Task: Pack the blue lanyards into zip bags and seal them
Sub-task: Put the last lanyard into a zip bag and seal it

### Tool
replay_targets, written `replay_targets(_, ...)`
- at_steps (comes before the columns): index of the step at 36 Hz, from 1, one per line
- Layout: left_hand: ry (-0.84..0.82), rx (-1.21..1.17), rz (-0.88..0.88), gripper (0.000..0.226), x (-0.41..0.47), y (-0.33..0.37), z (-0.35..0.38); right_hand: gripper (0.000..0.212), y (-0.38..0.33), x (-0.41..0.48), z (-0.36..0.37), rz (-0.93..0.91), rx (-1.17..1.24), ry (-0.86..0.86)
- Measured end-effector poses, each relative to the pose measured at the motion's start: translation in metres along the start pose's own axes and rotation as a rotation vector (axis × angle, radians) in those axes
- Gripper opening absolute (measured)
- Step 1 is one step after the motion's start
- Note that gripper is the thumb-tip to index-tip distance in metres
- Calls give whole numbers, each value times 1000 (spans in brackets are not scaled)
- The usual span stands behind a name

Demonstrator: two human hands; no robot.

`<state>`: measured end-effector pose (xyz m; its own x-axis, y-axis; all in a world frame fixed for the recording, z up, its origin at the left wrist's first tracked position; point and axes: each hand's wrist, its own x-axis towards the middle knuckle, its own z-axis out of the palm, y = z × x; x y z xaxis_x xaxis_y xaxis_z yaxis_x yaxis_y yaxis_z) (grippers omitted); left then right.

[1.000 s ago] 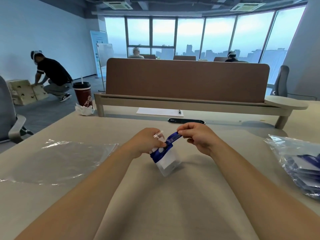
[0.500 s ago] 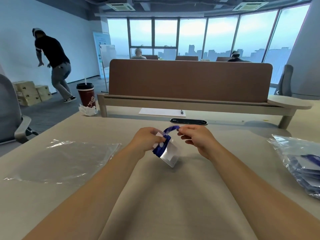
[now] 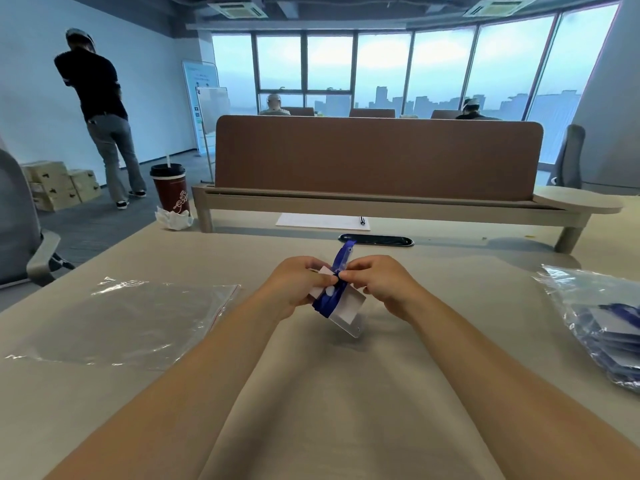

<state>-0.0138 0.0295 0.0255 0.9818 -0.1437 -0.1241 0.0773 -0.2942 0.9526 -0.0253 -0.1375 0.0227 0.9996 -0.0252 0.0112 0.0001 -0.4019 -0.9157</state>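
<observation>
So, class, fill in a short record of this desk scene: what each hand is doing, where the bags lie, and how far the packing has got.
Left: left hand grips the blue fabric lanyard, wound round a clear plastic badge holder
Right: right hand pinches the lanyard's strap above the holder
Target bag: clear plastic zip bag lies flat on the beige desk, left of the hands, seemingly empty
Stock: crumpled clear bag holding more blue lanyards, at the desk's right
Stage: lanyard not yet bagged

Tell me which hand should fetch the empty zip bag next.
Probably left. The empty zip bag lies nearer the left hand; the right hand, pinching the lanyard, would have to cross over.
</observation>
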Motion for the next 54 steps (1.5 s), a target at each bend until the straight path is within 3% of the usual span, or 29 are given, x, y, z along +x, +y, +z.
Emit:
replay_targets(3,22,54,11,20,0,0,0,14,2,0,1,31,62,-9)
replay_targets(6,27,101,24,26,0,-1,-1,10,4,0,3,81,119,-27)
replay_targets(17,29,38,-26,22,-3,-8,-12,2,2,3,14,183,253,-28)
replay_targets(35,214,1,-88,9,-22,-31,-79,9,-26,13,84,149,260,-69)
replay_targets(41,313,87,-63,11,-25,-44,-107,4,-30,24,107,149,219,-77)
replay_targets(49,411,439,-51,10,-40,-65,-141,9,-40,26,134,87,41,-79)
replay_targets(54,349,561,-126,20,-47,-73,-156,10,-45,29,143,81,-19,-72)
